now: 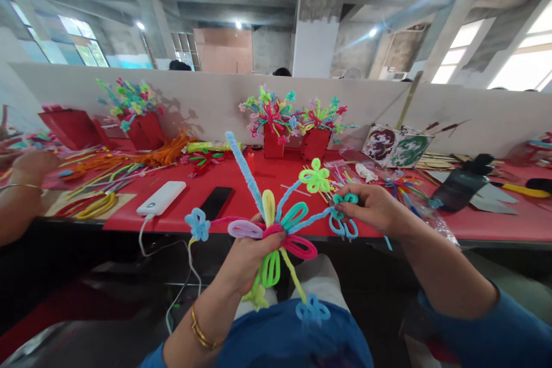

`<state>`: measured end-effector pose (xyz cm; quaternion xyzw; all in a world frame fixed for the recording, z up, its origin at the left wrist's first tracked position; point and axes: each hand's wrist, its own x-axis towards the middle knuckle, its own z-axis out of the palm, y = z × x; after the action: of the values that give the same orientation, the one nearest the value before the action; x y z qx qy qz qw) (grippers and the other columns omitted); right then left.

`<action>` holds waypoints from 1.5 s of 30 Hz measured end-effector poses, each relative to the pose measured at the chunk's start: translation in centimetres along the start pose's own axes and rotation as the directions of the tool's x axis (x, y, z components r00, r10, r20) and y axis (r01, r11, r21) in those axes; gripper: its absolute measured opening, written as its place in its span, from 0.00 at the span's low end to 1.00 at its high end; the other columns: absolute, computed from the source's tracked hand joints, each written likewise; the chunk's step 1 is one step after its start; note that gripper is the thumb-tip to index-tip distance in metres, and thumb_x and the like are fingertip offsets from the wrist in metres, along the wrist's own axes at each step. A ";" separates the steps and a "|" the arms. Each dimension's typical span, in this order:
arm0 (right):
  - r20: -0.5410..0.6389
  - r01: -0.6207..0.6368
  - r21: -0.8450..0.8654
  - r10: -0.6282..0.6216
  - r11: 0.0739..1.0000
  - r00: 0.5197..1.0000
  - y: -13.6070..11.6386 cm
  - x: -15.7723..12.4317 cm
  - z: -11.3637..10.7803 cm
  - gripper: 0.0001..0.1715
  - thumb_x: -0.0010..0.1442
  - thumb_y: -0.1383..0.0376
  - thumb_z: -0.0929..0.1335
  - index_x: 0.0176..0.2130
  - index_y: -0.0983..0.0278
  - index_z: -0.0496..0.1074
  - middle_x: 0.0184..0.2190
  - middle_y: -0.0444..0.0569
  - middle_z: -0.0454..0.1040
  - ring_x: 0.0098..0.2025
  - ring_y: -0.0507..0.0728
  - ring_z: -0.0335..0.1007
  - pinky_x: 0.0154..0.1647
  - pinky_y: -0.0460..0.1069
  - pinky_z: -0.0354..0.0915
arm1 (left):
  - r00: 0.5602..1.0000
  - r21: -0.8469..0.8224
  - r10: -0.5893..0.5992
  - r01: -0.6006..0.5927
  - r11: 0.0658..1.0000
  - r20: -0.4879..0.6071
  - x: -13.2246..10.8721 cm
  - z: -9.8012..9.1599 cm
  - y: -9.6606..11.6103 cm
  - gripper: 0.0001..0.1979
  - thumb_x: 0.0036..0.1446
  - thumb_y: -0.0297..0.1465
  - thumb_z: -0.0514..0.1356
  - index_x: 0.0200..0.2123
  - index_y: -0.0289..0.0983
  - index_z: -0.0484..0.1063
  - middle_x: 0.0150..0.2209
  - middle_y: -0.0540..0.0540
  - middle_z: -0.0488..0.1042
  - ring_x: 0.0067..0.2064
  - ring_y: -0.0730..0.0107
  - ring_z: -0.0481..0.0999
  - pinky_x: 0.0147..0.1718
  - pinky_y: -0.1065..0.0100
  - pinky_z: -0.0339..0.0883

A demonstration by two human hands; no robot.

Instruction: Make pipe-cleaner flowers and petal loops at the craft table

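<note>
My left hand [254,256] is closed around the middle of a pipe-cleaner flower bunch [271,261], thumb pressed over its centre. Pink, yellow, teal, lilac and green loops fan out from there. Stems carry small flowers: a blue flower [198,224] at left, a lime flower [315,175] at upper right, another blue flower [313,309] below. A bare blue stem [244,172] sticks up. On the right, my right hand [366,204] pinches a teal flower [345,202] at the end of a blue stem from the bunch. Blue-handled scissors [344,226] lie just beneath that hand.
Red boxes with pipe-cleaner flowers [273,141] stand by the white partition [207,98]. A power bank [161,198] with cable and a dark phone [217,203] lie at left. A dark bottle [463,184] stands at right. Another person's arm [21,195] rests at far left.
</note>
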<state>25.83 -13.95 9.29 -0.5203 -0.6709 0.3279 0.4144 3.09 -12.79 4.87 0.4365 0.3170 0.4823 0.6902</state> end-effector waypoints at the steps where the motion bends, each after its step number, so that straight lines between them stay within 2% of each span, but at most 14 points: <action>1: 0.001 0.015 -0.016 -0.015 1.000 1.000 -0.1 -0.1 -0.1 0.09 0.47 0.61 0.68 0.30 0.63 0.70 0.20 0.42 0.72 0.17 0.49 0.62 0.17 0.43 0.57 | 1.000 0.004 0.020 -0.020 1.000 -0.004 0.0 0.1 0.0 0.10 0.40 0.25 0.63 0.31 0.35 0.73 0.30 0.47 0.76 0.32 0.65 0.74 0.34 0.68 0.66; 5: 0.068 0.103 -0.213 -0.090 0.972 0.994 -0.9 -0.4 -0.5 0.11 0.48 0.61 0.67 0.34 0.62 0.71 0.21 0.42 0.72 0.21 0.50 0.64 0.20 0.44 0.59 | 0.995 0.018 0.083 -0.082 0.996 -0.059 0.1 0.3 -0.2 0.12 0.43 0.25 0.62 0.35 0.34 0.71 0.31 0.47 0.75 0.33 0.68 0.73 0.35 0.69 0.66; 9: 0.101 0.201 -0.423 -0.174 0.884 0.979 -1.9 -0.6 -1.2 0.11 0.47 0.62 0.67 0.34 0.62 0.73 0.26 0.45 0.73 0.27 0.52 0.66 0.27 0.45 0.59 | 0.989 0.019 0.109 -0.108 0.994 -0.105 0.2 0.3 -0.2 0.15 0.42 0.26 0.63 0.37 0.34 0.71 0.30 0.48 0.74 0.32 0.69 0.73 0.34 0.69 0.66; 11: 0.116 0.227 -0.492 -0.195 0.840 0.974 -2.3 -0.7 -1.4 0.09 0.47 0.63 0.67 0.32 0.62 0.73 0.28 0.46 0.72 0.29 0.53 0.65 0.30 0.45 0.58 | 0.984 0.024 0.122 -0.120 0.993 -0.133 0.2 0.3 -0.2 0.14 0.42 0.26 0.63 0.36 0.35 0.71 0.30 0.49 0.74 0.31 0.71 0.72 0.33 0.71 0.66; 13: 0.158 0.228 -0.499 -0.171 0.836 0.972 -2.4 -0.7 -1.4 0.07 0.48 0.63 0.67 0.29 0.63 0.73 0.24 0.45 0.71 0.26 0.51 0.64 0.27 0.45 0.57 | 0.980 0.032 0.136 -0.133 0.991 -0.146 0.2 0.3 -0.2 0.13 0.42 0.27 0.63 0.35 0.35 0.71 0.30 0.49 0.74 0.30 0.73 0.72 0.34 0.71 0.65; 16: 0.165 0.160 -0.355 -0.107 0.921 0.981 -1.9 -0.5 -1.2 0.08 0.49 0.62 0.66 0.25 0.64 0.72 0.17 0.42 0.67 0.19 0.48 0.59 0.19 0.43 0.53 | 0.979 0.027 0.132 -0.130 0.991 -0.155 0.2 0.3 -0.2 0.13 0.41 0.28 0.63 0.35 0.34 0.71 0.30 0.49 0.74 0.30 0.72 0.72 0.33 0.70 0.66; 20: 0.036 0.052 -0.034 -0.051 0.998 0.998 -0.7 -0.1 -0.1 0.10 0.49 0.59 0.67 0.24 0.64 0.70 0.16 0.41 0.65 0.17 0.47 0.56 0.16 0.43 0.52 | 0.975 0.013 0.140 -0.140 0.990 -0.175 0.1 0.5 -0.4 0.13 0.41 0.28 0.63 0.34 0.34 0.71 0.29 0.48 0.74 0.31 0.69 0.73 0.32 0.69 0.66; 23: -0.067 0.030 0.133 -0.021 0.991 0.997 -0.5 0.2 1.0 0.12 0.48 0.58 0.67 0.22 0.64 0.68 0.15 0.40 0.64 0.16 0.47 0.56 0.16 0.42 0.53 | 0.973 0.001 0.136 -0.138 0.990 -0.187 0.1 0.7 -0.5 0.11 0.41 0.27 0.63 0.33 0.34 0.71 0.30 0.48 0.75 0.32 0.68 0.73 0.33 0.69 0.65; 28: -0.260 0.106 0.362 -0.009 0.926 0.966 -1.1 0.3 2.9 0.13 0.45 0.58 0.69 0.20 0.65 0.66 0.15 0.40 0.63 0.17 0.47 0.56 0.15 0.42 0.54 | 0.963 -0.009 0.153 -0.159 0.987 -0.223 0.2 1.1 -0.9 0.08 0.41 0.26 0.62 0.30 0.34 0.71 0.27 0.50 0.73 0.32 0.69 0.72 0.34 0.70 0.64; 33: -0.369 0.168 0.477 0.024 0.863 0.929 -0.8 0.7 4.5 0.12 0.46 0.59 0.69 0.21 0.65 0.66 0.15 0.40 0.62 0.16 0.46 0.56 0.16 0.42 0.56 | 0.962 -0.061 0.114 -0.134 0.989 -0.249 0.1 1.3 -1.1 0.07 0.41 0.27 0.62 0.28 0.35 0.69 0.24 0.52 0.71 0.30 0.71 0.72 0.33 0.70 0.63; 37: -0.448 0.226 0.535 0.047 0.814 0.893 -0.4 1.0 5.6 0.11 0.47 0.60 0.69 0.22 0.64 0.66 0.15 0.39 0.62 0.17 0.46 0.57 0.17 0.42 0.57 | 0.970 -0.090 0.038 -0.062 0.994 -0.241 -0.1 1.5 -1.3 0.08 0.41 0.28 0.62 0.29 0.35 0.69 0.27 0.51 0.73 0.32 0.69 0.73 0.35 0.69 0.63; 45: -0.472 0.250 0.605 0.087 0.756 0.877 -0.3 1.5 6.8 0.11 0.46 0.60 0.69 0.23 0.64 0.65 0.17 0.40 0.63 0.18 0.46 0.58 0.18 0.42 0.59 | 0.970 -0.099 0.048 -0.073 0.992 -0.239 -0.2 1.2 -1.9 0.10 0.41 0.29 0.63 0.30 0.36 0.69 0.26 0.51 0.73 0.31 0.68 0.72 0.33 0.69 0.63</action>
<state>19.45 -12.61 6.92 -0.3771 -0.4160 0.3837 0.7332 4.84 -13.59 3.64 0.3477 0.3570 0.5680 0.6550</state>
